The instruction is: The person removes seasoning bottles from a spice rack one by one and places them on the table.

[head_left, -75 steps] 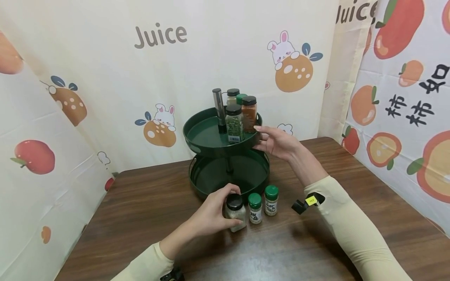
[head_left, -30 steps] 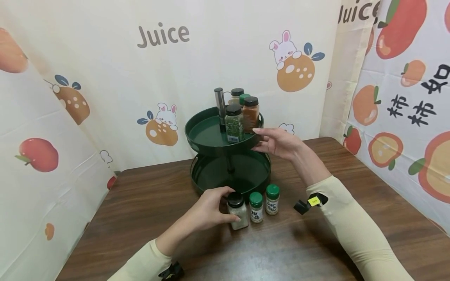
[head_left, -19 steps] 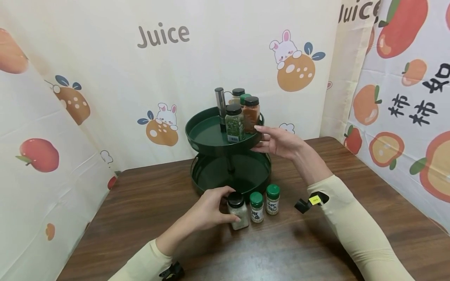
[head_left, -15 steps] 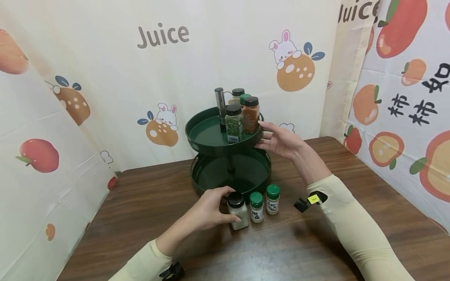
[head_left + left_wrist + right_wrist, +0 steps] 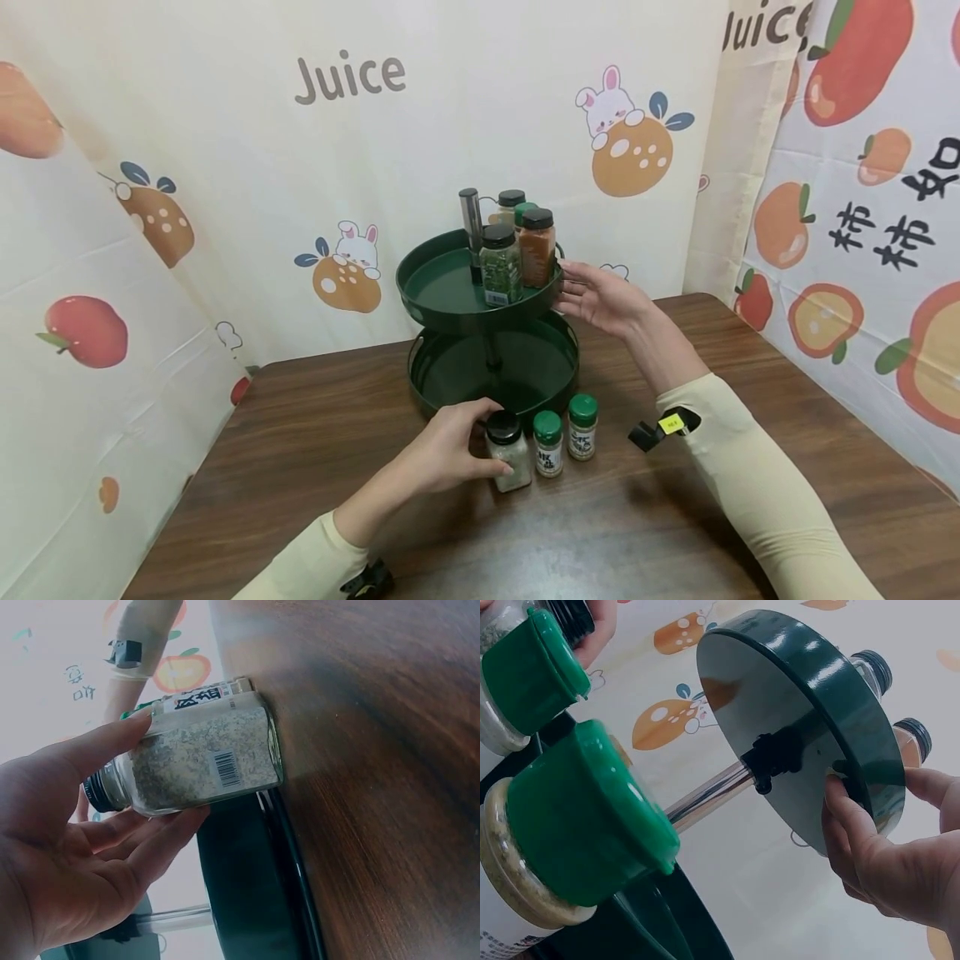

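In the head view a black-capped jar point(image 5: 510, 462) stands on the table at the front of a two-tier green rack; my left hand point(image 5: 450, 450) grips it between thumb and fingers. The left wrist view shows the jar point(image 5: 206, 761) with my left hand point(image 5: 90, 847) around its side. My right hand point(image 5: 607, 300) is at the right rim of the upper tray point(image 5: 435, 287). The right wrist view has my right hand point(image 5: 900, 862) with fingers at that tray's rim point(image 5: 832, 697), some beneath it. Two green-capped bottles point(image 5: 548, 454) point(image 5: 582, 437) stand right of the jar.
On the upper tray stand a jar of green herbs point(image 5: 501, 271), an orange-brown jar point(image 5: 537, 254) and others behind them. A metal post point(image 5: 471, 229) rises from its middle. The lower tray point(image 5: 450, 383) sits on the wooden table point(image 5: 322, 425), before a printed cloth backdrop.
My right hand has shifted slightly right and its thumb has moved up and outward along the upper tray's rim. Jars at the back of that tray appear slightly further right. The left hand stays put.
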Motion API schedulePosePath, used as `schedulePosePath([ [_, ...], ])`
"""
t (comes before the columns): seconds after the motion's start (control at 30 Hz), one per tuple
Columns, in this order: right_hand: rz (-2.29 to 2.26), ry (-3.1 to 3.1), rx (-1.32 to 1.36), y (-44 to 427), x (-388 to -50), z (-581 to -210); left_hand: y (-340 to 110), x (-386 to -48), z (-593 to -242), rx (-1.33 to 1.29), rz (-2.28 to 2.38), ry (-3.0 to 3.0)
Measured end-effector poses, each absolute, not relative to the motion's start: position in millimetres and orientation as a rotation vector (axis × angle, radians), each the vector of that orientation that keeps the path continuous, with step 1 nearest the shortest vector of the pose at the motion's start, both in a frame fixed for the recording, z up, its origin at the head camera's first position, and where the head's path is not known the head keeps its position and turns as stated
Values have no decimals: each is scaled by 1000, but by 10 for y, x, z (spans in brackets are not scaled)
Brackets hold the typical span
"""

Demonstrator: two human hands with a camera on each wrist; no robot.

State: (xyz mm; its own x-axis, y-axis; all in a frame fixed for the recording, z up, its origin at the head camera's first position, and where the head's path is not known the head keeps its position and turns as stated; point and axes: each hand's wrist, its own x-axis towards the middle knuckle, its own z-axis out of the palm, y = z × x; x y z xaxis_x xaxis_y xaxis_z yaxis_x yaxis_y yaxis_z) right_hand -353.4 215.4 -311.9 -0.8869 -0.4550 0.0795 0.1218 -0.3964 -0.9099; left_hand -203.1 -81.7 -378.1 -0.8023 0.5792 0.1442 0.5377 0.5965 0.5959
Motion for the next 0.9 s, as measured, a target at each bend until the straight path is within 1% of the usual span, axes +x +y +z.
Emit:
schedulePosePath([
  [0.27, -2313, 1413, -394, 2144, -3496, -3092, -819, -2027, -3780, 962, 994, 2748],
  [0.57, -2185, 1426, -483, 2156, -3467, -3083, -822, -2029, -3771, 969, 996, 2737],
  [0.9, -2226, 1376, -451, 2150, -3470, -3098, -820, -2026, -3776, 975, 1009, 2728],
])
